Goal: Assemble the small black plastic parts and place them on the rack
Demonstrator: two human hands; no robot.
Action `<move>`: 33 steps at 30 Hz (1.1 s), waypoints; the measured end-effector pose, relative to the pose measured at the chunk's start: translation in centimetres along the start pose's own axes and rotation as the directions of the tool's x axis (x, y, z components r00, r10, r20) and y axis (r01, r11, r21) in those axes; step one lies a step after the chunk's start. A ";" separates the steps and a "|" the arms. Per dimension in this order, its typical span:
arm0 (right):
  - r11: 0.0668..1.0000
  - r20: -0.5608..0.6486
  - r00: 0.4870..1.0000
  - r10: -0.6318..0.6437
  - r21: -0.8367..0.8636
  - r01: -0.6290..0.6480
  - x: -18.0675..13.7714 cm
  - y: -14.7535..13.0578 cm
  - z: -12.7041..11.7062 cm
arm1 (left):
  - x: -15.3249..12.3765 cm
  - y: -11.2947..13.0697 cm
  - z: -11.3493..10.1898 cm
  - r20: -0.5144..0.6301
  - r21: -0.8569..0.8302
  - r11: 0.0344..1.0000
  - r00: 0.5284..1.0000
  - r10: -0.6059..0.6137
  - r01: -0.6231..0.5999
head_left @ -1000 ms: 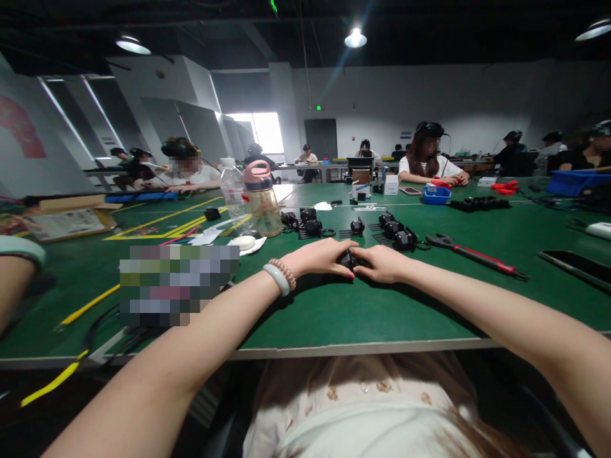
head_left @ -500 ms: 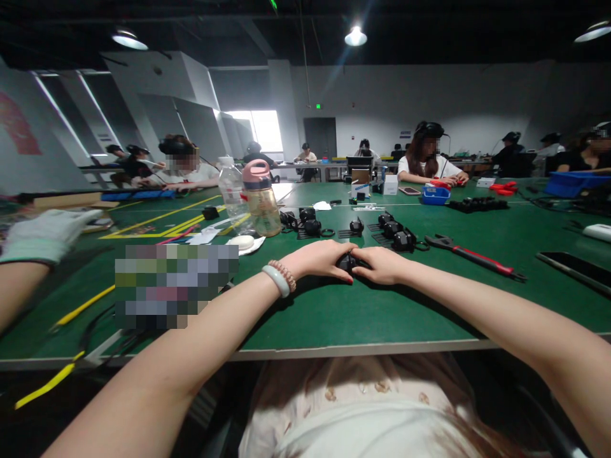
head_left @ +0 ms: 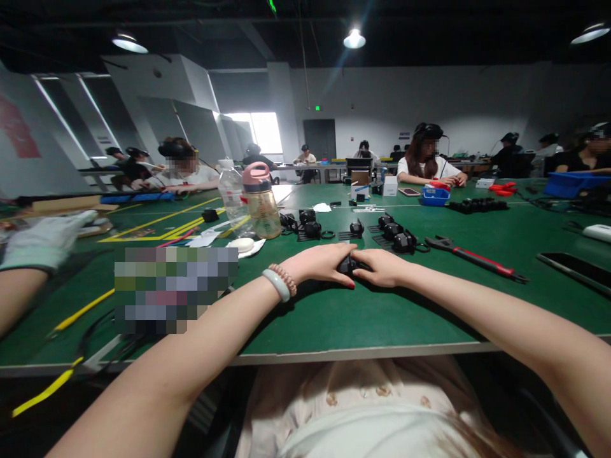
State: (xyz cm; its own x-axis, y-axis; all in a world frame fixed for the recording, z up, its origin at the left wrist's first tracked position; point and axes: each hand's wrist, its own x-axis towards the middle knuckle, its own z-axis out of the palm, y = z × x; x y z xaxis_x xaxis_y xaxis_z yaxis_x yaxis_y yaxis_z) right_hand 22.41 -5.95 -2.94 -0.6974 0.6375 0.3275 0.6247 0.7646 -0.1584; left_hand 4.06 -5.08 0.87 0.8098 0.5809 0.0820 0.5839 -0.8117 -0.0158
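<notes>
A small black part, mostly covered by my fingers, is held between both hands just above or on the green table. My left hand, with a pale bangle and a beaded bracelet at the wrist, grips its left side, thumb toward me. From the right, my right hand closes its fingers on the same part. Beyond my hands stands a single black part with a slatted base. A group of similar black parts sits to its right, and another group to its left.
Red-and-black pliers and a phone lie on the right. A pink-lidded bottle and a clear bottle stand left of centre. At far left is a co-worker's gloved hand. A blue bin sits farther back.
My hands stay almost in place on the black part. The co-worker's gloved hand at left has shifted slightly. The view has tilted a little.
</notes>
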 end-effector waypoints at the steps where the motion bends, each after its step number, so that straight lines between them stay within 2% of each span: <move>1: 1.000 0.000 1.000 0.004 0.005 -0.004 0.0 0.0 0.0 | 0.0 0.1 0.0 0.000 -0.006 1.000 1.000 -0.007 0.007; 13: 0.999 -0.007 1.000 -0.015 0.036 0.015 0.0 0.0 -0.3 | 0.1 1.1 0.0 0.028 -0.099 0.994 0.998 -0.052 0.055; 33: 0.999 0.002 1.000 -0.013 0.050 0.013 0.0 0.0 -0.3 | 0.0 1.3 0.1 0.034 -0.083 0.993 0.996 -0.082 0.084</move>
State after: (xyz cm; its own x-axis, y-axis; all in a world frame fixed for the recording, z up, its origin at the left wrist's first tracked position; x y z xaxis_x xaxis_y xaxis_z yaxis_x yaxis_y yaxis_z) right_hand 22.52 -6.02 -2.70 -0.7060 0.6278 0.3277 0.5974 0.7765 -0.2006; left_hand 4.83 -6.15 0.79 0.7608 0.6471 0.0491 0.6433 -0.7620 0.0744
